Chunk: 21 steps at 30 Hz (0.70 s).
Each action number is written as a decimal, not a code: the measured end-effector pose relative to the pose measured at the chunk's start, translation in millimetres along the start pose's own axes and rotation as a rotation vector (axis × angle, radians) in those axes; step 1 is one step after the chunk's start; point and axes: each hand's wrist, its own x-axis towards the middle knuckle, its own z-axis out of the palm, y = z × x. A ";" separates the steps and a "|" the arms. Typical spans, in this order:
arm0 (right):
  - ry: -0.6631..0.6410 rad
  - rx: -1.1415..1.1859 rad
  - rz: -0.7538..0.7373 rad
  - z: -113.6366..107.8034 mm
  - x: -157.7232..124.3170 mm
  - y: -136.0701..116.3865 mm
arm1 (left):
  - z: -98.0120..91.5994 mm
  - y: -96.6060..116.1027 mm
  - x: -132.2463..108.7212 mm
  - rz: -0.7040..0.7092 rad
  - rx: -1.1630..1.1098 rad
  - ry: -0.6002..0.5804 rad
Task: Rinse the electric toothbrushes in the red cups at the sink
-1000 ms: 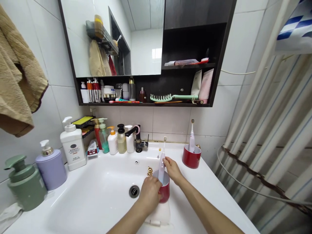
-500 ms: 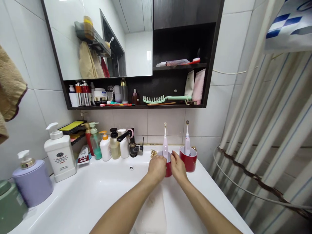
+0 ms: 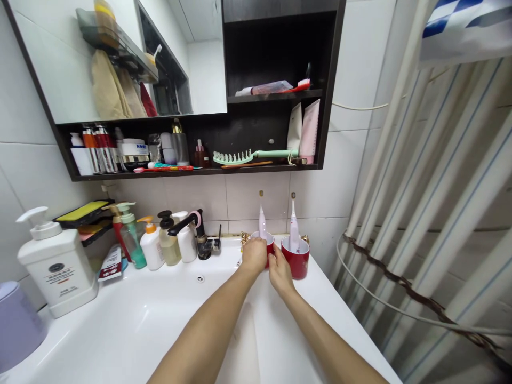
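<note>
Though part-hidden — toothbrush [image 3: 262,225] upright, head-up.

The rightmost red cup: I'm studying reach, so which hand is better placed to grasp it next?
Probably the right hand: it is nearer that cup, while the left hand is farther away, at the other cup.

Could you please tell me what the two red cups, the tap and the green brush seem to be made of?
Left cup and right cup: ceramic, enamelled metal or plastic, I cannot tell; glossy red outside, pale inside. Tap: probably metal, with a shiny black finish; glints show on its body. Brush: likely plastic; its green is even and its handle looks smooth.
</note>
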 end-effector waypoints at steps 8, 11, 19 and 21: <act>0.022 0.106 -0.001 -9.4 -30.1 -9.8 | -9.6 -14.8 -36.5 -0.096 -0.397 0.260; -0.024 0.177 -0.012 -18.9 -47.3 -32.3 | -28.0 -13.5 -63.0 -0.221 -0.778 0.301; -0.246 0.772 -0.254 -50.4 -97.1 -147.0 | -126.3 21.4 -125.1 0.106 -1.695 0.213; -0.285 0.817 -0.225 -51.7 -104.5 -155.6 | -135.2 22.3 -131.3 0.092 -1.721 0.185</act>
